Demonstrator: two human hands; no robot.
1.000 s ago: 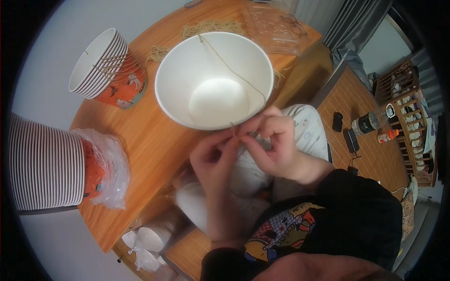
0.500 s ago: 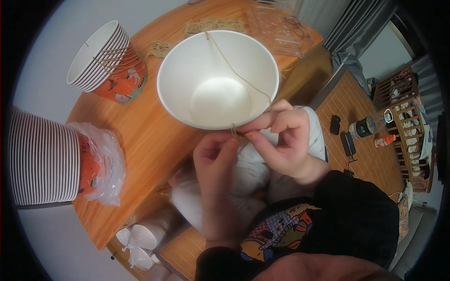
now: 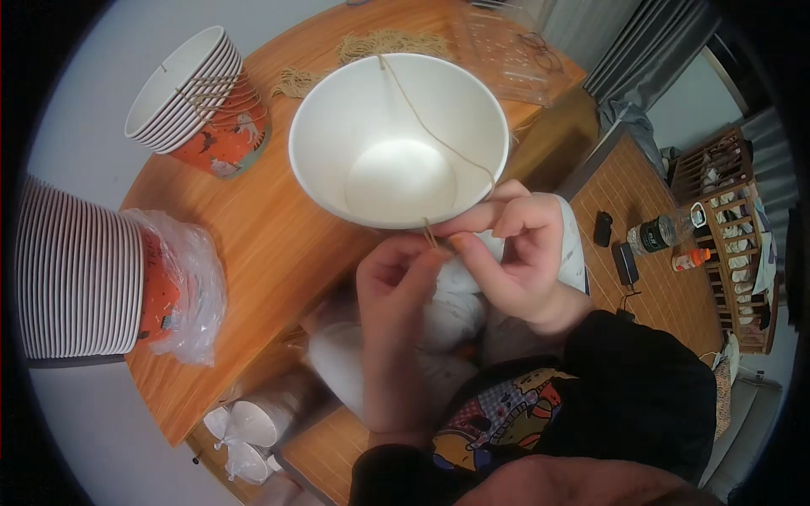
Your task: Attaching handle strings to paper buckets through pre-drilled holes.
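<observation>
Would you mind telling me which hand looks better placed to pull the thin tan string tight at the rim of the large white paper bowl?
Probably the right hand: it lies against the white paper bowl's rim, pinching the thin tan string. The left hand pinches just below.

- Soft indoor light is falling from above, leaving a bright glare patch in the bowl (image 3: pixel 396 143).
- Shadows are pooling dimly under the table (image 3: pixel 253 244) edge.
- Fisheye distortion is bending the edges; black vignette is ringing the frame.
- The sleeve at the bottom is blurring.
</observation>
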